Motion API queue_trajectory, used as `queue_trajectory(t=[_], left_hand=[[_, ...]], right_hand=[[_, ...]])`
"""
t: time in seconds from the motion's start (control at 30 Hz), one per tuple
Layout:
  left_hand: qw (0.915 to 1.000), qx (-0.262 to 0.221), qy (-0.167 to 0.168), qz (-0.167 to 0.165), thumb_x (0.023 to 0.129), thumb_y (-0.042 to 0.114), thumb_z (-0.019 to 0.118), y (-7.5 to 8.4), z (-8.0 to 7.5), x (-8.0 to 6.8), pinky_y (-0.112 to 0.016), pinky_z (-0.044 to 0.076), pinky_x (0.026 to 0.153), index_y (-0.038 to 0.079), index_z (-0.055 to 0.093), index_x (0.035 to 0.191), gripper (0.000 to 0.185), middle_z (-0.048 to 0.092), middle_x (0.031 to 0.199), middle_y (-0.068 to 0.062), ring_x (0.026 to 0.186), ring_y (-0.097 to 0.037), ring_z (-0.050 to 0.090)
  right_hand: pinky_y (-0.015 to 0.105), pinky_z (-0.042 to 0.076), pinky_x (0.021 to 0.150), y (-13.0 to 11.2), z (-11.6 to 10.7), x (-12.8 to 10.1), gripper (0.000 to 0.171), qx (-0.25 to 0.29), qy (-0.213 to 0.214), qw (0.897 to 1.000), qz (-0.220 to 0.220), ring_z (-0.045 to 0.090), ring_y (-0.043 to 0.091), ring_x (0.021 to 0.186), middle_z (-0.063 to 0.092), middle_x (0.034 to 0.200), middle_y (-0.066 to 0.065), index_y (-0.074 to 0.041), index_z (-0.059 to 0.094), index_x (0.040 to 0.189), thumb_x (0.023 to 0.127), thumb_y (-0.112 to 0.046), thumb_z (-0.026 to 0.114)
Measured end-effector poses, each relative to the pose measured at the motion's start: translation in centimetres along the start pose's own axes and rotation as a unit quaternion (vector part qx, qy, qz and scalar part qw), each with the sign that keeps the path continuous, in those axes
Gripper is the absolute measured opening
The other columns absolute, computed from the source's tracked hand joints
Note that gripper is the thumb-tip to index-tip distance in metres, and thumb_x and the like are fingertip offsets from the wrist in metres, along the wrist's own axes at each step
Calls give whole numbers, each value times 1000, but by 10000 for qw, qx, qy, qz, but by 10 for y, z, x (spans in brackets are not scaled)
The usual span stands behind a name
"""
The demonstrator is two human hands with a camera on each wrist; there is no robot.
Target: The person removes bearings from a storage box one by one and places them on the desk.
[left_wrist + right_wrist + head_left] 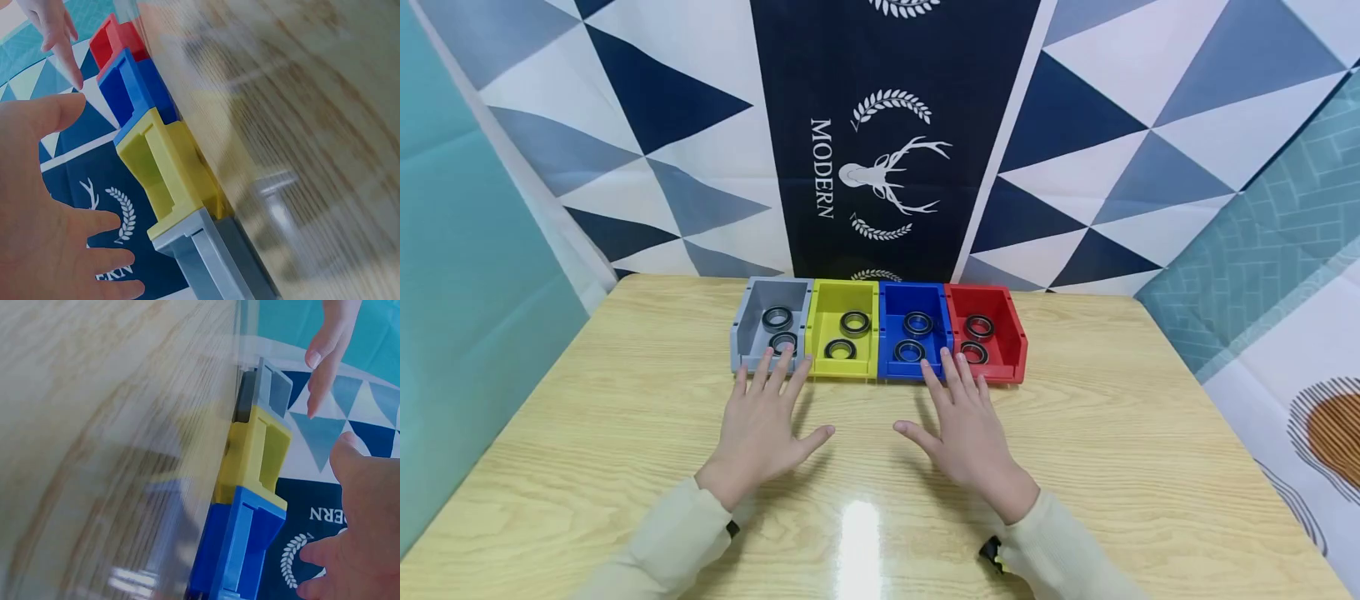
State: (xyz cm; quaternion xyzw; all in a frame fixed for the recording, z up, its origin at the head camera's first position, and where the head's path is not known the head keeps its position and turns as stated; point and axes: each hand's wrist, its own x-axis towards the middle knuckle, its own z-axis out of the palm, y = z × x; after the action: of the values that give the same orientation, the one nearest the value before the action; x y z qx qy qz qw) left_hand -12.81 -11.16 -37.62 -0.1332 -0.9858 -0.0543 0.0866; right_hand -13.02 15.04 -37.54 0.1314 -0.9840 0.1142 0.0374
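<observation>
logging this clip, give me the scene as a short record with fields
left hand: left hand open, fingers spread, over the table before the grey bin
right hand: right hand open, before the blue bin and red bin
bins: grey, yellow bin, blue, red, side by side
contents: two black rings in each bin
held: nothing

Bare light-wood tabletop (1075,433) lies open on every side of the hands. Ahead, a touching row of grey (752,354), yellow (820,321), blue (891,329) and red plastic bins (1007,333) blocks the way, with the patterned cloth backdrop (662,125) just behind.
</observation>
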Motion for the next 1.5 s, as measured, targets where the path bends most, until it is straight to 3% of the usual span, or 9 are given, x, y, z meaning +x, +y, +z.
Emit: queue_trajectory(t=[0.27,0.5,0.7,1.03,1.3,1.5], left_hand=[[9997,25,-223,123,82,67,55,0,-3,10,-62,23,115,13,33,150,90,30,156,-17,146,-40,25],[9984,169,-509,205,82,66,55,-2,-12,19,-61,26,113,2,40,144,91,31,154,-23,145,-43,26],[9970,218,-708,224,83,64,56,-10,-18,27,-61,26,114,4,41,144,87,30,154,-24,144,-44,26],[9918,222,-1230,278,86,57,55,-27,-32,48,-60,28,113,-1,41,141,81,39,148,-27,137,-46,36],[9873,-29,-1580,151,89,51,53,-44,-39,65,-58,35,108,-1,44,140,74,46,142,-27,132,-45,43],[9750,-213,-2194,263,92,41,53,-51,-44,79,-54,39,107,2,44,142,64,45,145,-25,134,-42,43]], right_hand=[[59,16,118,-2,-3,6,88,40,-84,9999,-91,5,38,151,7,163,12,-18,20,154,86,-64,53],[60,17,117,-2,-8,20,84,187,-255,9994,-157,7,38,151,11,163,13,-17,24,153,88,-62,52],[60,14,117,-3,-14,39,83,207,-518,9983,-178,4,36,151,10,163,11,-19,23,154,89,-64,48],[50,41,108,-7,-27,78,69,1655,-439,9850,222,43,32,138,46,149,13,-10,43,144,92,-54,53],[48,41,108,-12,-27,103,60,1683,-660,9828,378,46,32,135,50,144,14,-8,48,140,95,-46,53],[46,42,108,-16,-26,117,62,1755,-977,9779,589,47,31,134,50,144,15,-5,47,140,92,-42,59]])
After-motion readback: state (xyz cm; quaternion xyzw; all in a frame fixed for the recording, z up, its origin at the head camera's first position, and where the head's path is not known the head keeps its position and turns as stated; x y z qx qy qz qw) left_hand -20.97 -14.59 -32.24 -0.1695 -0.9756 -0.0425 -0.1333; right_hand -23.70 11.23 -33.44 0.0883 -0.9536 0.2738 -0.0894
